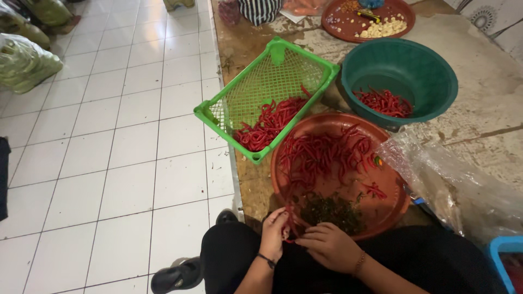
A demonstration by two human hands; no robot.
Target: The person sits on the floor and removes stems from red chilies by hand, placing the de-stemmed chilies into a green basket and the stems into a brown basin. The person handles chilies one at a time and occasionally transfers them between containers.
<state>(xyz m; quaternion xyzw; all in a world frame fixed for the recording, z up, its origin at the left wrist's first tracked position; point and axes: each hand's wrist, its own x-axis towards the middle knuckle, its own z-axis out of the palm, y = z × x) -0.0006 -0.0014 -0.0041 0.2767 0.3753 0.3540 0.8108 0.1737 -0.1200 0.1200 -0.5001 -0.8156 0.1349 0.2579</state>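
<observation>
both hands met at the near rim of the brown tray (pixel 395 209): the left hand (pixel 274 233) pinched a red chili (pixel 288 228), the right hand (pixel 329 246) curled at its end beside the pile of green stems (pixel 333 211), apparently destemming; pulling the stem free called for a firm pinch

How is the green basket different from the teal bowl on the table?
The green basket is rectangular with mesh walls; the teal bowl is round and solid. The basket sits tilted, the bowl stands level. The basket's red chillies form a bigger heap than the bowl's. Both hold red chillies.
</observation>
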